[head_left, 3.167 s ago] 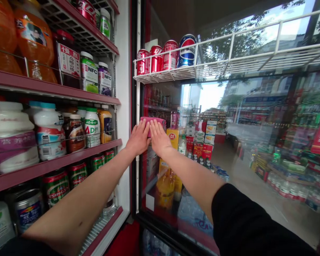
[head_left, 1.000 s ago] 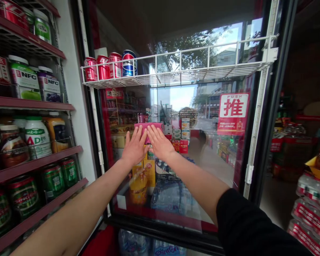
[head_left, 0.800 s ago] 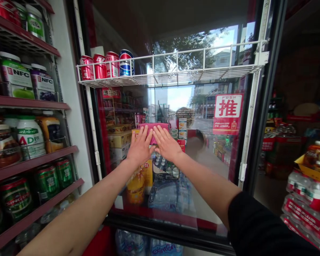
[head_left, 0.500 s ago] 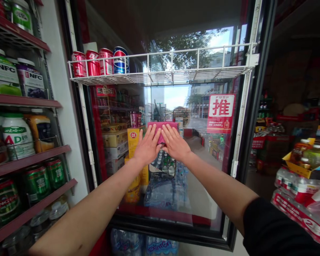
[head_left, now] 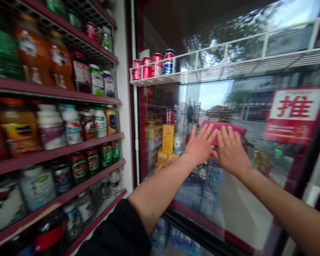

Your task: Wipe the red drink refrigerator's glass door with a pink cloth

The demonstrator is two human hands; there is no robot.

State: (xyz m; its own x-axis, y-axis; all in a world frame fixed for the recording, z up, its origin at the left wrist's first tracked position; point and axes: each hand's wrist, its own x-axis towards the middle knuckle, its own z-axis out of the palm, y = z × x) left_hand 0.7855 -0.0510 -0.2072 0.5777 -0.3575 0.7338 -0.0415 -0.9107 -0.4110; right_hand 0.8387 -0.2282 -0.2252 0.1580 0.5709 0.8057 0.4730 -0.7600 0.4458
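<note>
A left hand [head_left: 201,145] and a right hand [head_left: 233,152], fingers lightly spread, lie side by side on a pink cloth [head_left: 217,124] against a glass door [head_left: 245,209], below a white wire rack [head_left: 197,75] — even pressure from both would likely keep the cloth flat and moving smoothly

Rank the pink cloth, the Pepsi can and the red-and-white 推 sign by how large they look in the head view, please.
1. Red-and-white 推 sign
2. Pink cloth, partly covered by the left hand and right hand
3. Pepsi can
</note>
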